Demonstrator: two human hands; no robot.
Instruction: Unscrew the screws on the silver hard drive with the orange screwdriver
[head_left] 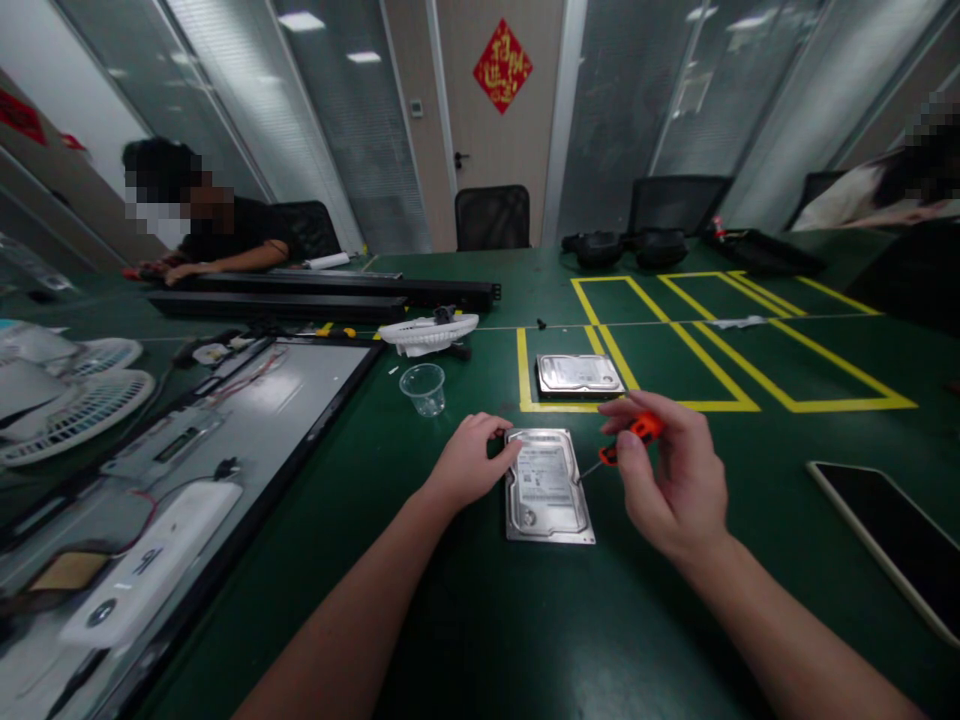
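A silver hard drive (545, 485) lies flat on the green table in front of me, label side up. My left hand (472, 458) grips its upper left corner, with the thumb on the top edge and the fingers around the side. In my right hand (671, 475) is a screwdriver (646, 427) with an orange and black handle. Its thin shaft slants down to the left, and the tip meets the drive's right edge. Whether the tip sits in a screw is too small to tell. Beyond lies a second hard drive (579, 374), inside a yellow tape outline.
A clear plastic cup (424, 388) stands left of the drives, near a white fan part (429, 332). An opened flat panel (315, 375) fills the left side. At right lies a phone (892, 535). Two other people sit across the table, left and right.
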